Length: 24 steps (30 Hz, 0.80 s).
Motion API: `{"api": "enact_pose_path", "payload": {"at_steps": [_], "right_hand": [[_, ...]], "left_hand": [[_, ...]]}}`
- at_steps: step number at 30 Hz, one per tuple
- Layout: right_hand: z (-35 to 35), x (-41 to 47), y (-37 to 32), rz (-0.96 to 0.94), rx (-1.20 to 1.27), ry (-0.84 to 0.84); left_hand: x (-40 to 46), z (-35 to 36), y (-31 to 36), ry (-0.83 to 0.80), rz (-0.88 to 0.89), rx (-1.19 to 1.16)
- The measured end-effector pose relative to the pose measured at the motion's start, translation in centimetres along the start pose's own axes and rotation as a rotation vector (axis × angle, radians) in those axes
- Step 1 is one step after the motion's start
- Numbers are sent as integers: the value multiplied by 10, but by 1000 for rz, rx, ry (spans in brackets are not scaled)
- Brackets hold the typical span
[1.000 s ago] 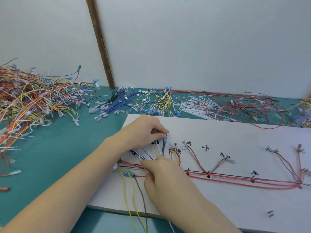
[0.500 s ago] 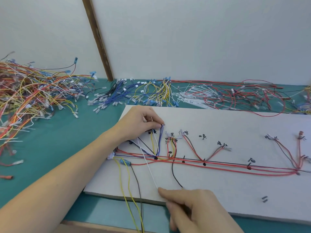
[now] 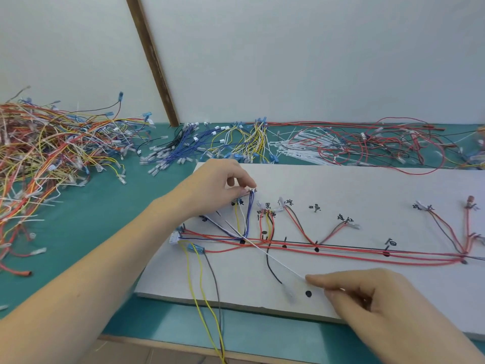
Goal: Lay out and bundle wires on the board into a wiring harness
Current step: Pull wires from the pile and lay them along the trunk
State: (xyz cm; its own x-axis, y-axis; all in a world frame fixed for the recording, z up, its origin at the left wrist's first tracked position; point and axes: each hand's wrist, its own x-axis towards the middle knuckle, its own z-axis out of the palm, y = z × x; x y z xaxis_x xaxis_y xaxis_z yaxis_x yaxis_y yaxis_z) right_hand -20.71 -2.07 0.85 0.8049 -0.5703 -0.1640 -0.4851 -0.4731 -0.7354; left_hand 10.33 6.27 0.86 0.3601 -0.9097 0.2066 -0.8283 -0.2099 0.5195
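Red trunk wires (image 3: 341,252) already lay routed across the board (image 3: 367,185). Our left hand (image 3: 217,190) pinched the blue wires (image 3: 249,214) near its far edge; our right hand (image 3: 367,298) gripped a white wire (image 3: 275,258) taut. Bundling remained.

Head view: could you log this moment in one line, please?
left hand: pinches blue wire ends | right hand: pulls thin white wire | white board

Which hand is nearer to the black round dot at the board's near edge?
Right. The right hand has its fingertips just beside the black round dot; the left hand is far up the white board, pinching wire ends.
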Motion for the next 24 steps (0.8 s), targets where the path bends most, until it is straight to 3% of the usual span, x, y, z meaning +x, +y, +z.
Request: {"api": "enact_pose_path", "payload": {"at_steps": [2, 5, 8, 13, 18, 21, 24], "right_hand": [[-4, 3, 2, 5, -14, -3], [-14, 6, 10, 0, -29, -5], [-29, 9, 21, 2, 32, 7], [-42, 12, 28, 105, 188, -41], [-62, 21, 41, 137, 137, 118], [-71, 25, 51, 199, 150, 126], [-70, 29, 58, 236, 205, 127]], "left_hand": [[-13, -1, 12, 15, 79, -42], [-35, -2, 25, -99, 124, -115], [-46, 0, 32, -233, 91, -99], [-42, 0, 40, -299, 10, -47], [-27, -3, 60, -387, 23, 122], [-18, 1, 74, -395, 25, 101], [-5, 19, 95, -295, 96, 85]]}}
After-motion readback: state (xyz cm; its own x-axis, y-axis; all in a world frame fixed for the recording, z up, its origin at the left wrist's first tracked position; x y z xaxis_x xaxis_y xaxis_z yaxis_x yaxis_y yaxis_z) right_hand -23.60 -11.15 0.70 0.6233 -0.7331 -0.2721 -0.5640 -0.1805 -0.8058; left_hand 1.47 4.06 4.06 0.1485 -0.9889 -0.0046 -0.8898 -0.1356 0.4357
